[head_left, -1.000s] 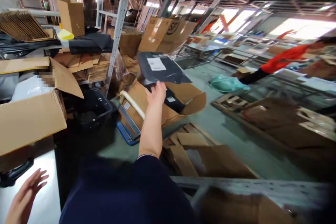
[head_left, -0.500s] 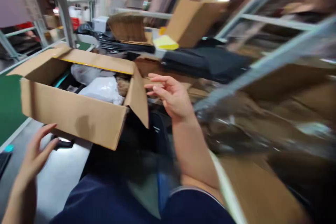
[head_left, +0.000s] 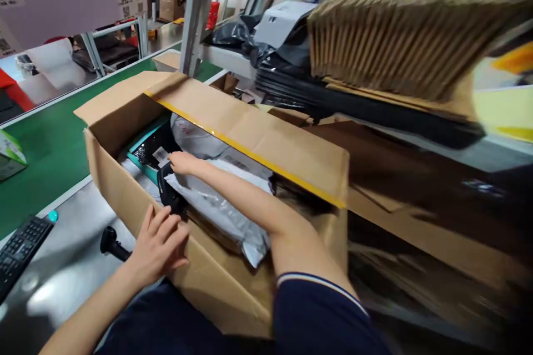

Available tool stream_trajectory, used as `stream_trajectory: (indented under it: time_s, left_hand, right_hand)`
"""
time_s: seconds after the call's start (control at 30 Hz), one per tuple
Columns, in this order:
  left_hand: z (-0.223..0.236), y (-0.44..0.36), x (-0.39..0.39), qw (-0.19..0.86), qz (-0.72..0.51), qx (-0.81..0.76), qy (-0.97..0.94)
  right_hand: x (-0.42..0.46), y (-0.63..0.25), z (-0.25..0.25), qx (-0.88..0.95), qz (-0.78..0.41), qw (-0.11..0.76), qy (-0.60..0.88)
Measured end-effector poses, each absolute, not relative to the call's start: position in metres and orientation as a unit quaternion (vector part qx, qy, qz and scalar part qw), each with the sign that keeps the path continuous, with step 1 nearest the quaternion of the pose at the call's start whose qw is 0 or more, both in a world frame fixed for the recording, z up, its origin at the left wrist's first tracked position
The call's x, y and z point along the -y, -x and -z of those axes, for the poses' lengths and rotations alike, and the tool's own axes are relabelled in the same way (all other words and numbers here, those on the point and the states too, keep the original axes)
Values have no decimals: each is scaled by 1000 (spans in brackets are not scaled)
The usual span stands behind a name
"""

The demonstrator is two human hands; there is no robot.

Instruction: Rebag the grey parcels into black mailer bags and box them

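Cardboard box [head_left: 216, 294] stands open at the edge of a grey workbench [head_left: 70, 283], its long flap [head_left: 250, 133], edged with yellow tape, raised along the far side. Inside, several parcels lie packed close together: a pale grey plastic mailer [head_left: 219, 213] fills the middle, a second grey mailer [head_left: 194, 138] lies behind it, and a black mailer [head_left: 169, 194] with a white barcode label [head_left: 160, 155] sits toward the left end, with something teal [head_left: 141, 150] beside it.

The right hand [head_left: 185, 163] reaches down into the box over the pale mailer, its fingers against the black mailer near the label. Whether it is actually gripping that mailer cannot be told, since the fingertips are partly hidden. The left hand [head_left: 160, 244] is outside the box at its front wall, loose and unclenched, with its fingers spread and draped over the rim just below the black mailer.

A black handheld scanner [head_left: 111, 244] lies on the workbench just left of the box, and a black keyboard [head_left: 20, 247] sits at the workbench edge. Beyond them runs a green conveyor belt [head_left: 50, 144]. To the right, a stack of corrugated cardboard sheets [head_left: 387, 39] rests on a metal shelf [head_left: 225, 58] above black plastic bags [head_left: 333, 100].
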State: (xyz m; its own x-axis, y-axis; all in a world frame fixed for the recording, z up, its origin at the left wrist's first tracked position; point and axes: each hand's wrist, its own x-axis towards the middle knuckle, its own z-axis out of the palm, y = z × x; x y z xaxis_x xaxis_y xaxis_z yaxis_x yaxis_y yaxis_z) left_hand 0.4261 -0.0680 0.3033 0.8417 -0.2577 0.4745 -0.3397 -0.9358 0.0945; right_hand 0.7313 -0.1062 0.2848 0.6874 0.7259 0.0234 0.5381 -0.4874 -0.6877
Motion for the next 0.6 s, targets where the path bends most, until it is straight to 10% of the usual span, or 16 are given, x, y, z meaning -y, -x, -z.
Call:
stream_trajectory:
  time_s: [0.17,0.43,0.6]
  left_hand:
    - [-300,-426,68,96,-277,186,-938]
    - [-280,-436,55,104,-303,239,-916]
    - [-266,-441,56,147,-352,265,-886]
  right_hand:
    - [34,-753,-233,376,-210,344,834]
    - [64,-810,-198,424,-397,104,807]
    - [49,-752,-203,621,-199,78,754]
